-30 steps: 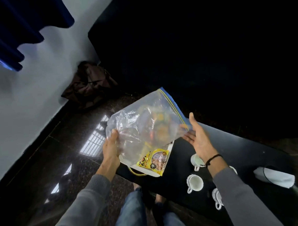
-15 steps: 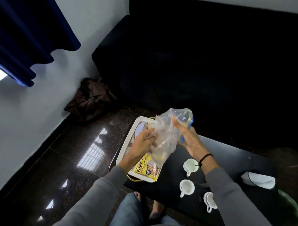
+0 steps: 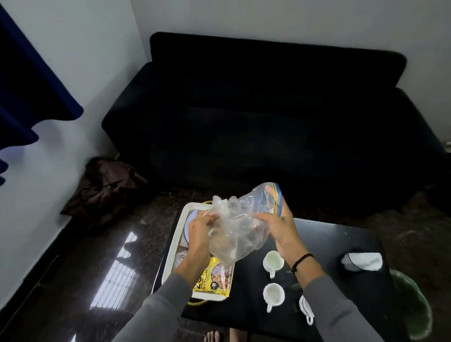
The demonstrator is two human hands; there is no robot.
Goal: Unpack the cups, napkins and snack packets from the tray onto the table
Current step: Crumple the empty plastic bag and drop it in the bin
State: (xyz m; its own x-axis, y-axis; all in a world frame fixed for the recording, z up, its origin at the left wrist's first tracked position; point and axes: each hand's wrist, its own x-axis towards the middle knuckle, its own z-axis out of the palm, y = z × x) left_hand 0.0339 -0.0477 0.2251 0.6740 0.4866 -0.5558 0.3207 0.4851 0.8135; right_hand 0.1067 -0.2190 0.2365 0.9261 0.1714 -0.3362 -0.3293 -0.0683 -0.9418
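A crumpled clear zip bag (image 3: pixel 241 222) with a blue seal hangs above the white tray (image 3: pixel 179 226), held between both hands. My left hand (image 3: pixel 200 232) grips its left side and my right hand (image 3: pixel 278 228) grips the right side near the seal. Under the bag, a yellow snack packet (image 3: pixel 212 278) lies in the near end of the tray; pale items farther in the tray are partly hidden by my left arm. On the black table (image 3: pixel 333 243) stand two white cups (image 3: pixel 273 262) (image 3: pixel 273 294), and a third cup (image 3: pixel 306 312) is half hidden behind my right sleeve.
A white cloth or napkin bundle (image 3: pixel 362 261) lies on the table's right end. A black sofa (image 3: pixel 268 122) stands behind the table, with a brown bag (image 3: pixel 103 187) on the floor at its left. A green bin (image 3: pixel 411 302) sits at the right. Bare feet (image 3: pixel 213 340) show below.
The bag, spread wide and held up a second ago, is now crumpled smaller between both hands and lower over the tray. My view has tilted up toward the sofa.
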